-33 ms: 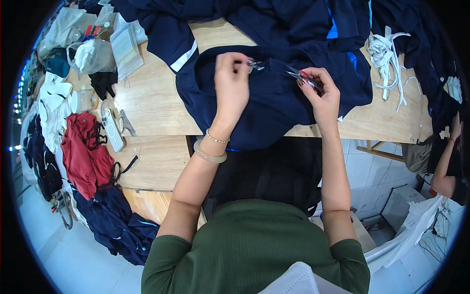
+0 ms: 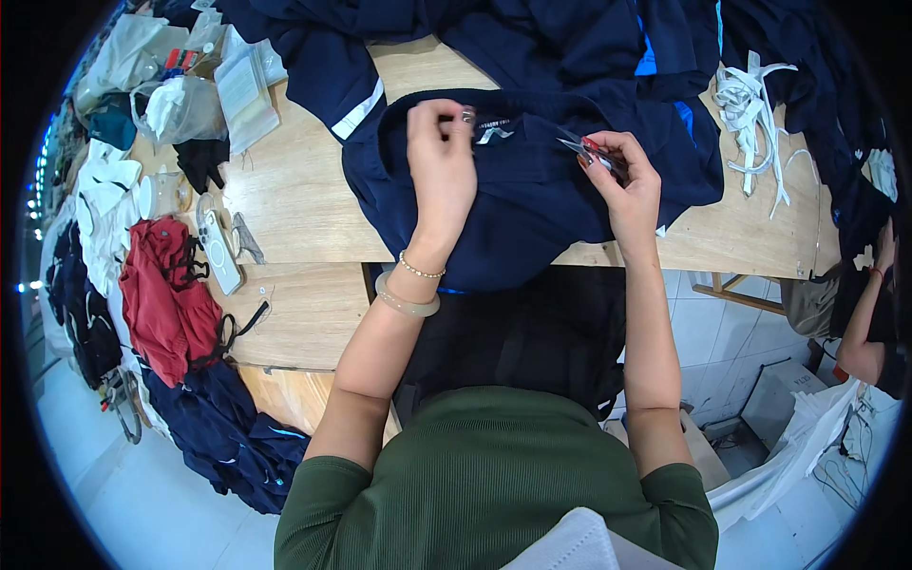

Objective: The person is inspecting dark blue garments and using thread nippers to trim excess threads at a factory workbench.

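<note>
A dark navy garment (image 2: 532,209) lies spread on the wooden table, its waistband opening facing up. Inside the opening a small white label (image 2: 493,137) shows against the dark cloth. Just left of the label, my left hand (image 2: 443,157) hovers over the opening with fingers curled and thumb against the fingertips; whatever they pinch, if anything, is too small to make out. My right hand (image 2: 622,180) grips small thread snips (image 2: 573,145), the pointed blades aimed left over the garment and slightly parted.
More navy garments (image 2: 560,47) cover the table's far side. White strips (image 2: 746,104) lie at the right. To the left are a phone (image 2: 218,252), red cloth (image 2: 166,294), plastic bags (image 2: 180,109) and white cloth (image 2: 104,180). At the far right, another person's arm (image 2: 864,323) shows.
My left hand has shifted slightly left, off the label, so more of the label shows. My right hand with the thread snips has barely moved.
</note>
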`<state>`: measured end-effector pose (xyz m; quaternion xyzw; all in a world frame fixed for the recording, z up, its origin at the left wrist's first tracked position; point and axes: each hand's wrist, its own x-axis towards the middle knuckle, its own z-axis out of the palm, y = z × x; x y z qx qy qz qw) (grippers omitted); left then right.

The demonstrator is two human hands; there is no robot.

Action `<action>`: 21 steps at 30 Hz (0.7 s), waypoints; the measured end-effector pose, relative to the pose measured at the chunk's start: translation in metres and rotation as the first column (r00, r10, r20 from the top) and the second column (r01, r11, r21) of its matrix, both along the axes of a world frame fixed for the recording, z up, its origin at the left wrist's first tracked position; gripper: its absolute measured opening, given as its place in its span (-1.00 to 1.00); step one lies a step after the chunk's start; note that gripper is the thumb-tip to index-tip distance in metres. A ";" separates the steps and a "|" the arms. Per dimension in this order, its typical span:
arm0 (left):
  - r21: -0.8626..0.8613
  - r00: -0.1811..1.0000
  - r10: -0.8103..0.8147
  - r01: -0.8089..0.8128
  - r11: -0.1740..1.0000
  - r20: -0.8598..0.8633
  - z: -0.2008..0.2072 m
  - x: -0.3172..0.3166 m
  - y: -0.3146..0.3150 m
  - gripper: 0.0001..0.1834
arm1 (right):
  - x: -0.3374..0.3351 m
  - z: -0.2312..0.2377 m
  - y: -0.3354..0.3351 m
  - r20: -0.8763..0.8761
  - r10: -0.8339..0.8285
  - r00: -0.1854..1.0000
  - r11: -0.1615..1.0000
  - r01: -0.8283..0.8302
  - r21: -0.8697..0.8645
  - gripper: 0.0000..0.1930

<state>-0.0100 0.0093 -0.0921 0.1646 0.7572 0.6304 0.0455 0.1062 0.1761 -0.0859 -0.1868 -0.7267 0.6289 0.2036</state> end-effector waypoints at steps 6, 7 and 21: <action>-0.157 0.954 -0.194 0.161 0.974 -0.229 0.015 0.015 0.009 -0.86 | 0.001 -0.001 0.004 -0.005 -0.018 1.000 0.996 0.017 -0.091 -0.82; -0.222 0.944 -0.259 0.213 0.952 -0.204 0.017 0.019 0.012 -0.81 | 0.000 0.001 0.004 -0.022 -0.018 1.000 0.994 0.016 -0.107 -0.82; -0.387 0.929 -0.330 0.247 0.889 -0.165 -0.002 0.017 0.013 -0.79 | -0.023 -0.007 0.013 -0.264 0.048 0.963 0.719 -0.217 -0.660 -0.75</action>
